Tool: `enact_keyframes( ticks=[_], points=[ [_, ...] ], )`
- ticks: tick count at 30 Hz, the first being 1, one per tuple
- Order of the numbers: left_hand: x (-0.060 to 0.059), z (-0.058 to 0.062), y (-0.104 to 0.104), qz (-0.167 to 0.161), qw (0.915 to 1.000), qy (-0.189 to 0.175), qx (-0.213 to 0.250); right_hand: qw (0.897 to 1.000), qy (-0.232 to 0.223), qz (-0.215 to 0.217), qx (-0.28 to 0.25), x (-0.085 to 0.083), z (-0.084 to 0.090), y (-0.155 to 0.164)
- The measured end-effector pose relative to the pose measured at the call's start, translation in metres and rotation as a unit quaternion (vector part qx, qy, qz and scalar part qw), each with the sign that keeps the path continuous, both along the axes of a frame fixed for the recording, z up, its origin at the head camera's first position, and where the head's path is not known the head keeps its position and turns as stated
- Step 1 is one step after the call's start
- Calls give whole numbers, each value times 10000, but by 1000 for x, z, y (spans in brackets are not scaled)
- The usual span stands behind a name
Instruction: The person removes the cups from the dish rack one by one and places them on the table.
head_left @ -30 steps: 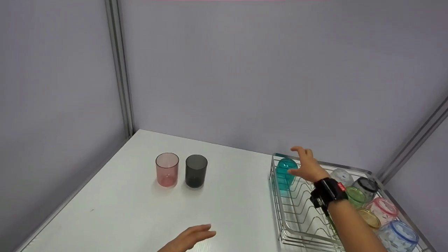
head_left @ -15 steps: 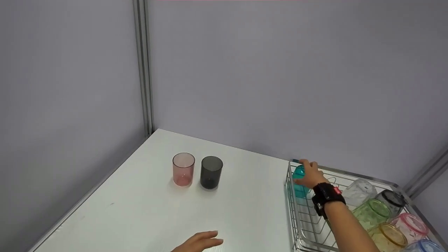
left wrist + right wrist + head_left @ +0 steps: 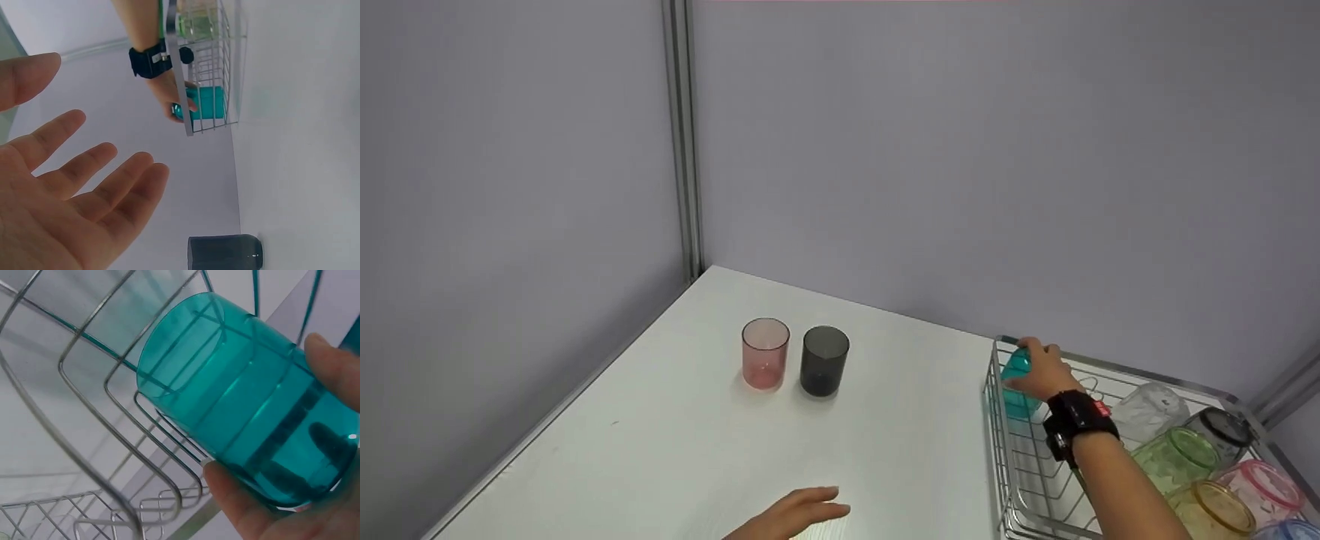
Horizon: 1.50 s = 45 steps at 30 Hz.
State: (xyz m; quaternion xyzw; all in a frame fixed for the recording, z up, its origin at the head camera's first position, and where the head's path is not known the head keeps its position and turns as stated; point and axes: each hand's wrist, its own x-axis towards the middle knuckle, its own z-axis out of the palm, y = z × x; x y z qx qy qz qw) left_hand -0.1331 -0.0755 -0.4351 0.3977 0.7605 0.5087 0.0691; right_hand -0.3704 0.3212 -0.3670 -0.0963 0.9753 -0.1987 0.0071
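Note:
My right hand (image 3: 1039,372) grips a teal cup (image 3: 1015,390) that sits upside down at the near-left corner of a wire dish rack (image 3: 997,442). In the right wrist view the teal cup (image 3: 247,405) is held between thumb and fingers (image 3: 332,365) above the rack wires (image 3: 112,410). My left hand (image 3: 795,516) hovers open, fingers spread, over the white table (image 3: 675,465) at the bottom edge. In the left wrist view its straight fingers (image 3: 95,191) fill the left side, with the teal cup (image 3: 207,103) far off.
A pink cup (image 3: 765,363) and a dark grey cup (image 3: 824,360) stand upright side by side on the table. Several coloured cups, among them clear (image 3: 1147,411), green (image 3: 1174,456) and yellow (image 3: 1211,508), lie in the rack's right half. Grey walls close the back and left.
My right hand has come down from above the rack and closed round the teal cup. The view has shifted left. The left hand has barely moved.

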Motion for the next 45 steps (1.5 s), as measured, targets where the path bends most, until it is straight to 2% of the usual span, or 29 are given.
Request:
enact_keyframes(
  ticks=[5,12,18,20,25,28,32,34,36,38,40,41,43,45],
  points=[
    [-3,7,1,-109,9999,120,-23,9999,72,-63,-117,9,15,0],
    [-5,16,2,-328,9994,33,119,9994,271,42,-225,18,26,-4],
    [-9,23,1,-209,9995,-231,92,9975,533,-40,-469,31,36,-6],
    [-10,23,1,-149,9996,-204,111,9960,642,-48,-618,38,37,-5],
    [-11,22,3,119,9997,-21,222,9905,1008,50,-929,58,40,-6],
    [-13,24,5,282,9989,-241,278,9871,1147,94,-1110,73,43,-10],
    [-18,28,8,485,9978,-333,313,9811,1354,117,-1379,93,47,-18],
    [-21,31,11,581,9972,-298,377,9762,1500,185,-1555,96,42,-17],
    [-24,33,15,709,9960,-291,451,9668,1752,388,-1818,88,21,-6],
    [-27,35,19,822,9947,-299,537,9587,2040,576,-1896,75,-7,11],
    [-31,37,24,845,9936,-376,654,9491,2286,757,-2029,70,-31,22],
    [-32,38,26,830,9931,-423,718,9468,2248,793,-2160,76,-34,21],
    [-37,41,32,771,9921,-500,855,9462,2025,705,-2422,102,-23,6],
    [-41,44,39,676,9907,-585,1022,9407,1690,607,-2878,139,-1,-21]
  ],
)
